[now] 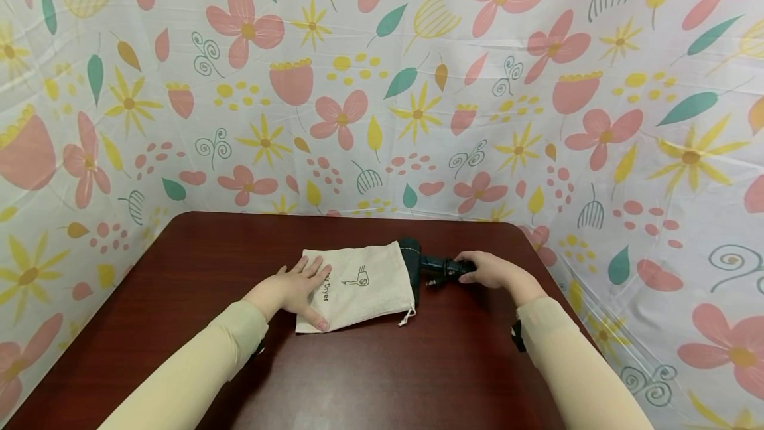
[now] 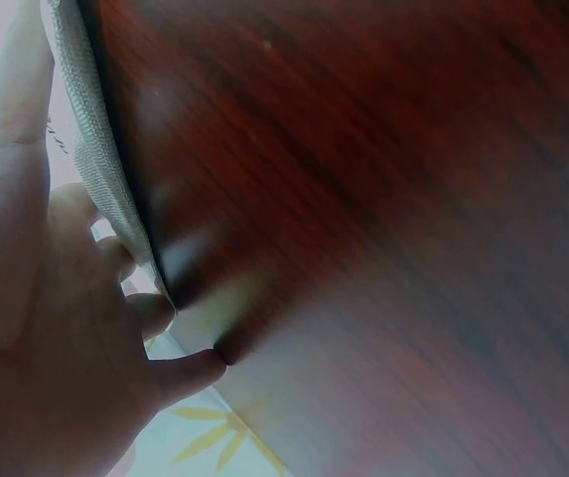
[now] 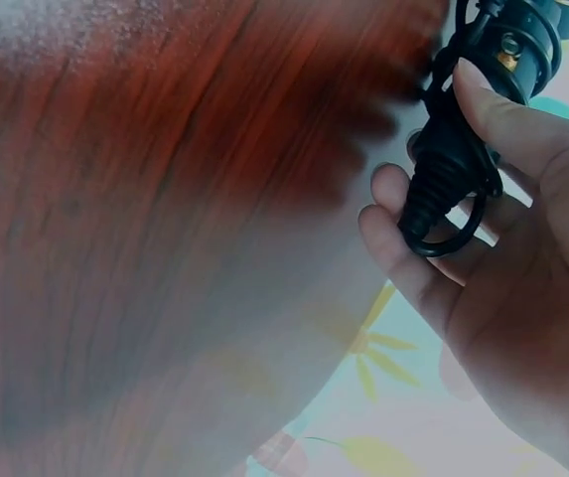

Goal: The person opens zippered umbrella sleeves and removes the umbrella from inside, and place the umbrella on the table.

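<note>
A cream cloth drawstring bag point(image 1: 367, 304), printed with "Hair Dryer" and a small drawing, lies on the table. My left hand point(image 1: 296, 292) rests on its left end with fingers spread; in the left wrist view the bag's edge point(image 2: 105, 169) runs alongside the fingers. At the mouth side, a black hair dryer point(image 1: 410, 254) has its head against the bag, part of it hidden by the cloth. My right hand point(image 1: 491, 271) grips the end of the dryer's handle. Looped around that handle is a black power cord point(image 3: 453, 238), its plug near the fingers.
The dark red wooden table point(image 1: 382, 377) has rounded far corners. Floral fabric point(image 1: 370, 85) hangs behind it and along both sides. A white drawstring point(image 1: 407, 316) trails from the bag's near right corner.
</note>
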`<action>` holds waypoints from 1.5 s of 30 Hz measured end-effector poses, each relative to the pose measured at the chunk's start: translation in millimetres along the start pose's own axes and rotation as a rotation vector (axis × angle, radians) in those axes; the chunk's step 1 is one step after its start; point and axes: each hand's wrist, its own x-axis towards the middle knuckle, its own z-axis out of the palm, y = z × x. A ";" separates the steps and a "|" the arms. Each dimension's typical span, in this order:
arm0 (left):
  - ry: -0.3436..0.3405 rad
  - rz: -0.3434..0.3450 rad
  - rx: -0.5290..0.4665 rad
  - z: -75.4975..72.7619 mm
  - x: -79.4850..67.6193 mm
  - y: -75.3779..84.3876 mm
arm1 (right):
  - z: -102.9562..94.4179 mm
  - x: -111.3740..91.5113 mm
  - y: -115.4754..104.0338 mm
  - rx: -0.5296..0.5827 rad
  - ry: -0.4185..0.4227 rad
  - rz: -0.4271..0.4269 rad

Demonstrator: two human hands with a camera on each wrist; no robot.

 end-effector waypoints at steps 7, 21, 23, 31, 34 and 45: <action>0.008 0.000 0.004 -0.5 0.2 0.9 | -2.4 2.5 3.0 -0.006 -0.012 0.004; 0.010 -0.004 0.003 2.7 2.7 0.4 | 7.9 -9.2 3.3 -0.029 0.056 0.026; 0.011 -0.004 0.002 2.6 2.4 0.6 | 10.7 -12.7 3.8 -0.025 0.074 0.025; 0.016 -0.006 0.001 2.1 0.8 1.5 | 19.3 -34.9 -0.5 -0.014 0.116 0.031; 0.015 -0.008 0.003 1.8 0.3 1.8 | 23.5 -42.7 -3.9 0.003 0.121 0.060; 0.016 -0.012 0.000 1.8 -1.1 1.5 | 32.6 -55.5 -12.1 0.032 0.145 0.088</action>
